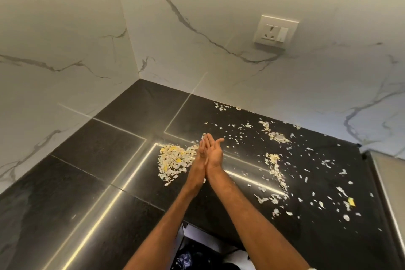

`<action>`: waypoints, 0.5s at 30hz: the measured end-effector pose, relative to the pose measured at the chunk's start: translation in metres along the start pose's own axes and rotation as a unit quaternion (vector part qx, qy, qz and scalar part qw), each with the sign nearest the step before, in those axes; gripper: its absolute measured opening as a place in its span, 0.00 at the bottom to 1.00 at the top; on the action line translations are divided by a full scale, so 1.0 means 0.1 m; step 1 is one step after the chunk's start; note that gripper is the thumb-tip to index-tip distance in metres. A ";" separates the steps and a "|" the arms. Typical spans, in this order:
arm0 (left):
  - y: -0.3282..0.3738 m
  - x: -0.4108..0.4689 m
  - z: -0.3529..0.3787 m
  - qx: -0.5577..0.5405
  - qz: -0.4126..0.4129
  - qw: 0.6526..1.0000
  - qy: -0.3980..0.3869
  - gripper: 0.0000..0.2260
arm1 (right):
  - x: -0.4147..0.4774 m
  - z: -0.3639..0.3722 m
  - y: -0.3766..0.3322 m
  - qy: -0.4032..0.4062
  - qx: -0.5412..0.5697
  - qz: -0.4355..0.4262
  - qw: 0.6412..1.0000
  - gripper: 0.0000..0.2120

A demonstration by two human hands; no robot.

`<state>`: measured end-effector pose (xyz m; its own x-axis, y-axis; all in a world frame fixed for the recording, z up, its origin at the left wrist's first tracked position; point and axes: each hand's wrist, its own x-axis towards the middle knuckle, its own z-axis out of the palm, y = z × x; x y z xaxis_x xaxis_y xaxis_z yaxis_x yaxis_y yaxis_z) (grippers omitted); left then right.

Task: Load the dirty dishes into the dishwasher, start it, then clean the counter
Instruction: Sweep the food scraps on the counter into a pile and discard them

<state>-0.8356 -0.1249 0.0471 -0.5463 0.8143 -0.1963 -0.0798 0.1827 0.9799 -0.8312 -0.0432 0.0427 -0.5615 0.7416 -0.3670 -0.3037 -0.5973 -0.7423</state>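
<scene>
On the black stone counter point(92, 160) lies a heap of white and yellow food scraps point(173, 160), just left of my hands. More scraps point(276, 166) are strewn thinly over the counter's right half, up to the back wall. My left hand point(200, 158) and my right hand point(213, 153) are pressed palm to palm above the counter, fingers straight and pointing away from me. Neither hand holds anything. No dishes and no dishwasher are in view.
White marble walls meet in a corner at the back left. A wall socket point(275, 30) sits above the counter at the right. Below the counter's front edge a dark bin bag point(186, 258) shows between my forearms. The counter's right edge point(372, 171) meets a pale surface.
</scene>
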 end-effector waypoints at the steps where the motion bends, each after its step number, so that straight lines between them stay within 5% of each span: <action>1: -0.01 -0.04 0.01 -0.001 0.004 1.000 -0.009 0.33 | -0.08 -0.07 0.00 -0.013 -0.020 -0.006 1.000 0.28; 4: 0.10 -0.18 0.18 0.016 0.028 0.998 -0.049 0.28 | -0.34 -0.50 -0.11 -0.018 -0.098 -0.049 0.994 0.29; 7: 0.07 -0.21 0.40 0.069 0.071 0.992 -0.079 0.43 | -0.66 -1.02 -0.32 0.030 -0.225 -0.104 0.968 0.30; 15: -0.42 -0.34 1.00 0.133 0.084 0.977 -0.147 0.34 | -1.35 -3.23 -1.11 0.254 -0.475 -0.232 0.810 0.22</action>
<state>-0.7305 -0.1053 0.0096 -0.2668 0.9610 -0.0731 0.2316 0.1376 0.9630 -0.4728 0.0214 -0.0068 -0.0939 0.9931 0.0706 0.4732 0.1069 -0.8745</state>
